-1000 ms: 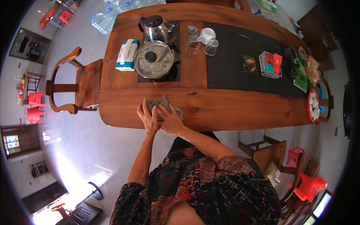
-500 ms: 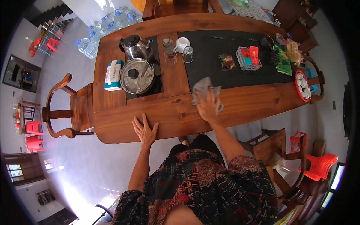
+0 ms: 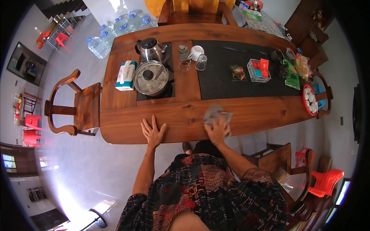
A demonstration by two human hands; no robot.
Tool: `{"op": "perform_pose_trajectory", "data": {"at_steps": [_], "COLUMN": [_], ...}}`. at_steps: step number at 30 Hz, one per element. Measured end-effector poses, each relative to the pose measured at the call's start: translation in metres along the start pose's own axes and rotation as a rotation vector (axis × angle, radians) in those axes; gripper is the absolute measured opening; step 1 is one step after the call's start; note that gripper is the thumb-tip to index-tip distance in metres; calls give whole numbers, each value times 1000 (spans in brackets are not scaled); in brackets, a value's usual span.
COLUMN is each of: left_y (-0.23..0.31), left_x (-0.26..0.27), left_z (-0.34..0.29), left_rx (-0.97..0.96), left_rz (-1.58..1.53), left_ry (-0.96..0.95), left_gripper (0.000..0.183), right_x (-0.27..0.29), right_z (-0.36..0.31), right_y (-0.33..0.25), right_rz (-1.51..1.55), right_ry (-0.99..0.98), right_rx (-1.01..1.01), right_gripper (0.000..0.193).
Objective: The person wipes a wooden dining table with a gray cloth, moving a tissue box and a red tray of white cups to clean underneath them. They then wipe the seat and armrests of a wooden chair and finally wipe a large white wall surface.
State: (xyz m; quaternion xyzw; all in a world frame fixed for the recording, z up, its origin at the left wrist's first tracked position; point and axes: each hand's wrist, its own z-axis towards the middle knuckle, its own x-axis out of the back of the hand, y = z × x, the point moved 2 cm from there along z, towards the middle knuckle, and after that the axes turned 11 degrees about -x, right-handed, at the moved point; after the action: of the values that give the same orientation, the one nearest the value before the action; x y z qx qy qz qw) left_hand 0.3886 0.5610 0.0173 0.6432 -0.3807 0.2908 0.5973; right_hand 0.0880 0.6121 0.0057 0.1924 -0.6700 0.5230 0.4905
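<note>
The wooden bench (image 3: 173, 119) spreads under both my hands and runs out to either side of them; the black panel (image 3: 231, 90) in its top lies beyond my right hand and reaches off to the right; a wooden chair (image 3: 88, 106) stands well to the left of my left hand, its seat toward the bench; beyond my left hand sits a pot (image 3: 158, 83) with a glass lid, and past it the steel kettle (image 3: 149, 52); the tissue pack (image 3: 125, 79) is beyond that hand too, more to the left; far right of my right hand is a red tray (image 3: 305, 101) of small white things, and beyond that hand, to the right, a basket (image 3: 262, 79) with red packets (image 3: 264, 66); my left hand (image 3: 153, 134) is empty, fingers spread on the bench; my right hand (image 3: 217, 130) holds the grey cloth (image 3: 212, 112), fingers bent over it, the cloth against the bench beneath and just ahead of them; beyond, slightly left, are a white cup (image 3: 197, 52) and a clear glass (image 3: 201, 63).
</note>
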Motion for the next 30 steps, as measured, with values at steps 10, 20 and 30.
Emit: {"op": "perform_pose_trajectory", "data": {"at_steps": [10, 20, 30], "left_y": [-2, 64, 295], "left_x": [-7, -45, -165], "left_z": [7, 14, 53], "left_rx": [33, -104, -507], "left_rz": [53, 357, 107], "left_ry": [24, 214, -35], "left_gripper": [67, 87, 79], "right_x": [-44, 65, 158], "right_z": [-57, -2, 85], "right_y": [-116, 53, 263], "right_rz": [191, 174, -121], "right_ry": [-494, -458, -126], "right_rx": [907, 795, 162], "right_gripper": [24, 16, 38]}}
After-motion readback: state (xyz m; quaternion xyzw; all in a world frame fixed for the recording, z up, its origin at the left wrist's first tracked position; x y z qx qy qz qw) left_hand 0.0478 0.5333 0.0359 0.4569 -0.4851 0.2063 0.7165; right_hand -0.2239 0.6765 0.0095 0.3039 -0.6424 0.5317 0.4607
